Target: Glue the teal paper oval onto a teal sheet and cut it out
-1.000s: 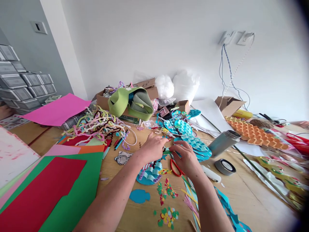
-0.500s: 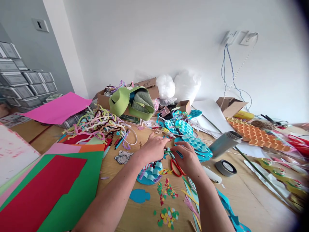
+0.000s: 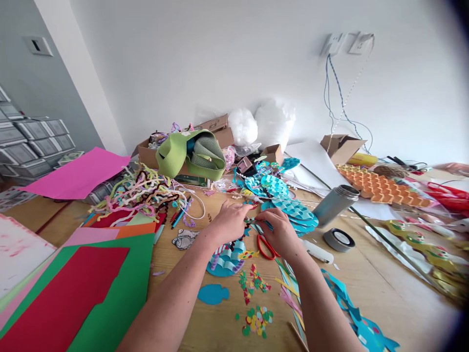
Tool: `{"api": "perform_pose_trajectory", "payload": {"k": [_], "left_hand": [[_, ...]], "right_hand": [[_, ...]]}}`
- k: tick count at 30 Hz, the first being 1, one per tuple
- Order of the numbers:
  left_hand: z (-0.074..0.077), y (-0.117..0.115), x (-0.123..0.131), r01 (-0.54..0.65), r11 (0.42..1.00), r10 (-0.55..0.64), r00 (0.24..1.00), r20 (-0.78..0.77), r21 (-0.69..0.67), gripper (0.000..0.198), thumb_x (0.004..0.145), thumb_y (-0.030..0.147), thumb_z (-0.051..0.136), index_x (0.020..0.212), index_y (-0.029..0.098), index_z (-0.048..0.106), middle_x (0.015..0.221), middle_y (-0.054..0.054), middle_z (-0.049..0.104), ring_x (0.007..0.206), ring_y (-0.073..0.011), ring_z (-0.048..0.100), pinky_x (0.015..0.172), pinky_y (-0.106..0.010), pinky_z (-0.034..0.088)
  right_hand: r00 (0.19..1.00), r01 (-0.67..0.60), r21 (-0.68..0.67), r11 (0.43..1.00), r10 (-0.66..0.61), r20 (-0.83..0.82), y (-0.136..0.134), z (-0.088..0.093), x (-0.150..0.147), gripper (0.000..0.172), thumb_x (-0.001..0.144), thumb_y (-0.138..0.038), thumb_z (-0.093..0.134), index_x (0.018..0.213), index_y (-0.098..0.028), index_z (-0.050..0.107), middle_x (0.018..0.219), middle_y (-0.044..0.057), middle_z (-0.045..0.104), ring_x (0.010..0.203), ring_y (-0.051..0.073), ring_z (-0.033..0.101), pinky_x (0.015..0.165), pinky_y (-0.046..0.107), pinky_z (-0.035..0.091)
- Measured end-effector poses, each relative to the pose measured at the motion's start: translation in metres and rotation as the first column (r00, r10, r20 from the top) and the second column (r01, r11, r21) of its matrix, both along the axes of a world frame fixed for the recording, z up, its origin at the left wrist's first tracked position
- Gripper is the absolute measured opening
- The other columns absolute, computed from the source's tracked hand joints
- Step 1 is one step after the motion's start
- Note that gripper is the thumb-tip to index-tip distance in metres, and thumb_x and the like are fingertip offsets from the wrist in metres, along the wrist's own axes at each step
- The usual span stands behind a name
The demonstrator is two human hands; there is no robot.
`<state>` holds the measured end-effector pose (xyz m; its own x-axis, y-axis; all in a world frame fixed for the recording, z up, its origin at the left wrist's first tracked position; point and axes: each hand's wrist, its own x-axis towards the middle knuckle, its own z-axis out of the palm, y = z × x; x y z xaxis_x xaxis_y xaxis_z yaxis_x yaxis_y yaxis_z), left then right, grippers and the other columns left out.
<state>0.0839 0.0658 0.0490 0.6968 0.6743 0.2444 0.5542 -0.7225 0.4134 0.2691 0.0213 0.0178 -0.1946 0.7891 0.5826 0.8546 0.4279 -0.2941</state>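
Observation:
My left hand point(image 3: 230, 221) and my right hand point(image 3: 279, 229) meet over the middle of the table, fingers closed. Between their fingertips shows a narrow greenish strip point(image 3: 252, 221); most of it is hidden, and its kind is unclear. Beneath my left hand lies a blue woven paper fish point(image 3: 225, 261) with a yellow spotted paper piece point(image 3: 248, 254) beside it. Red-handled scissors point(image 3: 266, 248) lie just below my right hand. Closer to me are a plain blue fish cutout point(image 3: 213, 294), small paper triangles point(image 3: 252, 281) and paper dots point(image 3: 256, 320).
Coloured paper sheets point(image 3: 120, 298) cover the left side, with a heap of pipe cleaners point(image 3: 142, 193) behind. More woven paper fish point(image 3: 293, 210), a grey bottle point(image 3: 335, 205), its lid point(image 3: 339, 239) and a white glue stick point(image 3: 318, 251) stand or lie to the right.
The view has shifted slightly, so the room's things appear a little further left. My hands stay together over the same spot, with the strip still between the fingertips.

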Motion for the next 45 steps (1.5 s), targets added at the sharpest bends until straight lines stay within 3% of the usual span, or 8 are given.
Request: {"api": "perform_pose_trajectory", "payload": {"k": [10, 17, 25, 45], "left_hand": [[0.001, -0.001, 0.002, 0.013, 0.999, -0.014, 1.0, -0.02, -0.04, 0.056, 0.082, 0.005, 0.037, 0.136, 0.02, 0.039, 0.128, -0.009, 0.06, 0.123, -0.022, 0.051, 0.112, -0.053, 0.024], [0.005, -0.002, 0.003, 0.026, 0.999, -0.026, 1.0, -0.011, -0.024, 0.053, 0.084, 0.008, 0.036, 0.135, 0.017, 0.043, 0.12, -0.009, 0.065, 0.118, -0.0208, 0.054, 0.108, -0.044, 0.033], [0.007, -0.003, 0.003, 0.016, 1.0, -0.016, 1.0, -0.004, -0.027, 0.053, 0.084, 0.009, 0.036, 0.137, 0.015, 0.043, 0.119, -0.009, 0.066, 0.115, -0.0225, 0.054, 0.103, -0.042, 0.037], [0.009, -0.005, 0.004, 0.009, 0.999, -0.008, 0.999, 0.032, -0.036, 0.056, 0.08, 0.005, 0.038, 0.135, 0.014, 0.045, 0.118, -0.009, 0.065, 0.114, -0.0228, 0.055, 0.101, -0.039, 0.041]], "right_hand": [[0.997, -0.011, -0.062, 0.998, 0.006, -0.072, 0.0, 0.001, -0.003, 0.016, 0.085, -0.016, 0.051, 0.085, -0.023, 0.065, 0.085, 0.006, 0.066, 0.089, 0.024, 0.059, 0.076, 0.038, 0.048], [0.996, -0.001, -0.103, 0.995, -0.008, -0.091, 0.002, -0.003, -0.003, 0.015, 0.082, -0.014, 0.054, 0.084, -0.023, 0.066, 0.083, 0.005, 0.066, 0.087, 0.023, 0.059, 0.076, 0.037, 0.048], [0.996, 0.028, -0.162, 0.986, -0.04, -0.077, 0.001, -0.004, -0.004, 0.015, 0.081, -0.013, 0.054, 0.083, -0.022, 0.066, 0.083, 0.005, 0.066, 0.085, 0.023, 0.059, 0.076, 0.036, 0.048], [0.991, 0.108, -0.236, 0.966, -0.124, -0.053, -0.001, 0.001, -0.012, 0.012, 0.08, -0.012, 0.056, 0.081, -0.019, 0.065, 0.081, 0.005, 0.067, 0.083, 0.022, 0.057, 0.074, 0.033, 0.039]]}}
